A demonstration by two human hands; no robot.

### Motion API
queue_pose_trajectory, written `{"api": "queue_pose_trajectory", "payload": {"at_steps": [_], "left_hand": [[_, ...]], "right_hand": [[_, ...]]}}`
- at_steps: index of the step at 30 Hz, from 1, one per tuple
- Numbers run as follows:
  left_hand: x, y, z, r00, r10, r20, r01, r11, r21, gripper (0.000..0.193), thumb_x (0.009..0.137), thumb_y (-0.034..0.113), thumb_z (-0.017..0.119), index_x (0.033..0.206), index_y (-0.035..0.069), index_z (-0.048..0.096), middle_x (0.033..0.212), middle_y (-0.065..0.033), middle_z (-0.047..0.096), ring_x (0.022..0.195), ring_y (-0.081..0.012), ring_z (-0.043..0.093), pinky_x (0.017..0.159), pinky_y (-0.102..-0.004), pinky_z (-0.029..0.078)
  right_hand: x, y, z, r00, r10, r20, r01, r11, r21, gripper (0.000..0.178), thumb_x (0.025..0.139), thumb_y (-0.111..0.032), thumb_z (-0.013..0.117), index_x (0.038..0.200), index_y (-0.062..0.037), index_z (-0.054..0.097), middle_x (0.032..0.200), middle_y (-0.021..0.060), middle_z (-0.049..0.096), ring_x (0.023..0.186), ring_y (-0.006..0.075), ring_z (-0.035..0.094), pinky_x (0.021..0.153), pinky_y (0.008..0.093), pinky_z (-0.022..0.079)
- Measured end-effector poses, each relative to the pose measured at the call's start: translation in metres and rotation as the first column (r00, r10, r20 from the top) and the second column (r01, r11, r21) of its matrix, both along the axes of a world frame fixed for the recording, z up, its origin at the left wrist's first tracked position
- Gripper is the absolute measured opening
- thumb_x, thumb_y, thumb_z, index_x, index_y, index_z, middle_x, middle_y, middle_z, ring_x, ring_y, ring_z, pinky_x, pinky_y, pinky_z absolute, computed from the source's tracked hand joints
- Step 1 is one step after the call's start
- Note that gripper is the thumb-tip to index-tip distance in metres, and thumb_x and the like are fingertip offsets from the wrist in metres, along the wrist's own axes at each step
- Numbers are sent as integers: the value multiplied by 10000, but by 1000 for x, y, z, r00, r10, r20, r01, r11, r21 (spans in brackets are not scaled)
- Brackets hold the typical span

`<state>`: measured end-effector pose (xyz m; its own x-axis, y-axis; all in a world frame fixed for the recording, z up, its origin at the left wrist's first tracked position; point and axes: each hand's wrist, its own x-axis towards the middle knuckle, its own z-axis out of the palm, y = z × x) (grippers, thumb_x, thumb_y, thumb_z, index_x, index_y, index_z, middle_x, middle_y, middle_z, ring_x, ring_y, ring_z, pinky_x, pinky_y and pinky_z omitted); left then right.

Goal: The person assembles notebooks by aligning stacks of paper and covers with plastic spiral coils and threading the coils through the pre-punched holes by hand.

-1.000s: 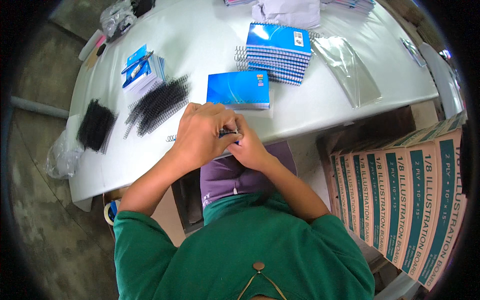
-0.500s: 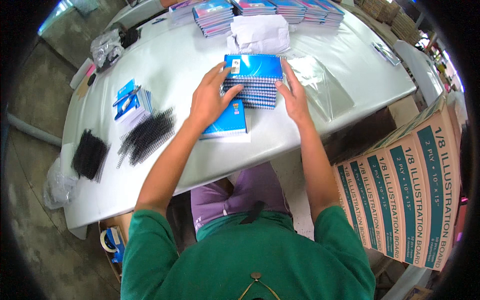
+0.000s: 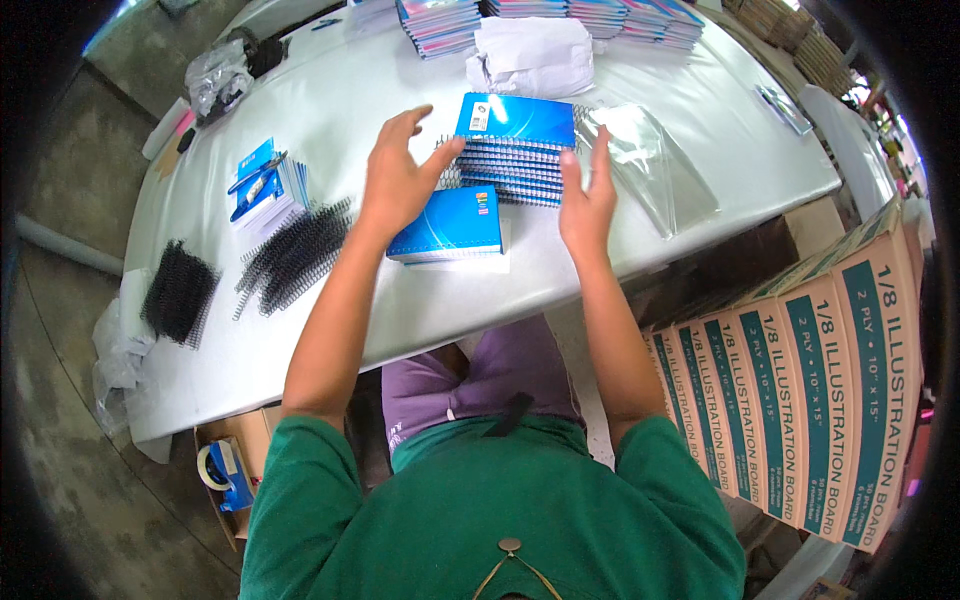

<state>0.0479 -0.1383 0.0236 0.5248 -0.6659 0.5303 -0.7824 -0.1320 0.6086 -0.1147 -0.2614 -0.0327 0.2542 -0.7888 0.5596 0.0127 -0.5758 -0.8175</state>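
Observation:
A stack of blue spiral-bound notebooks (image 3: 515, 120) stands in front of me, its black coils facing me. My left hand (image 3: 398, 180) is at its left side, fingers spread, thumb pointing toward the coils; whether the thumb touches cannot be told. My right hand (image 3: 587, 205) is upright at the stack's right corner, fingers extended and apart, gripping nothing. Closer to me lies a thick pile of blue-covered notebooks (image 3: 448, 222) without coils, a row of holes along its near edge. On the left, a pliers-like tool (image 3: 257, 180) rests on another small pile of blue notebooks (image 3: 272, 212).
Loose black plastic coils (image 3: 295, 255) and a denser coil bundle (image 3: 180, 292) lie at left. Clear plastic sheets (image 3: 655, 180) are at right. White paper (image 3: 530, 57) and notebook stacks (image 3: 440, 27) sit farther back. A large carton (image 3: 800, 390) is beside the table's right edge.
Both hands have come away from the sides of the coil-bound stack, and their fingers have opened. The nearer blue pile is less covered by my left arm. The view has shifted slightly.

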Motion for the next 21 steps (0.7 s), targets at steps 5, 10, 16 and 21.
{"api": "queue_pose_trajectory", "payload": {"at_steps": [5,10,16,21], "left_hand": [[-23,83,-21,854,-320,410,110,882,459,442,786,166,653,1182,13,529,1205,-187,537,1076,-313,547,885,-375,452],[-53,123,-15,973,-189,133,129,921,369,324,824,27,547,1145,-17,545,1121,-197,586,1004,-340,579,850,-343,474],[-104,148,5,736,-209,-644,188,977,-103,329,926,153,466,1204,-20,501,1115,-108,583,1050,-164,493,927,-317,361],[-47,145,-29,850,9,-526,-92,987,-132,517,735,26,467,1249,4,410,1169,-115,500,1090,-224,473,927,-327,348]], "right_hand": [[-34,52,-10,920,164,356,-256,939,229,531,923,-124,467,1372,51,246,1405,213,313,1311,284,300,1067,380,232],[-58,120,-30,921,359,151,-372,925,72,581,849,-174,580,1319,59,329,1383,240,341,1301,321,318,1069,422,217],[-28,149,-5,949,231,-215,-306,837,-453,405,741,-71,619,1145,-74,583,1235,118,547,1171,320,495,1002,433,325],[-22,127,-19,720,689,83,-659,643,389,207,844,-66,596,1036,13,599,851,77,643,756,87,531,703,258,446]]}}
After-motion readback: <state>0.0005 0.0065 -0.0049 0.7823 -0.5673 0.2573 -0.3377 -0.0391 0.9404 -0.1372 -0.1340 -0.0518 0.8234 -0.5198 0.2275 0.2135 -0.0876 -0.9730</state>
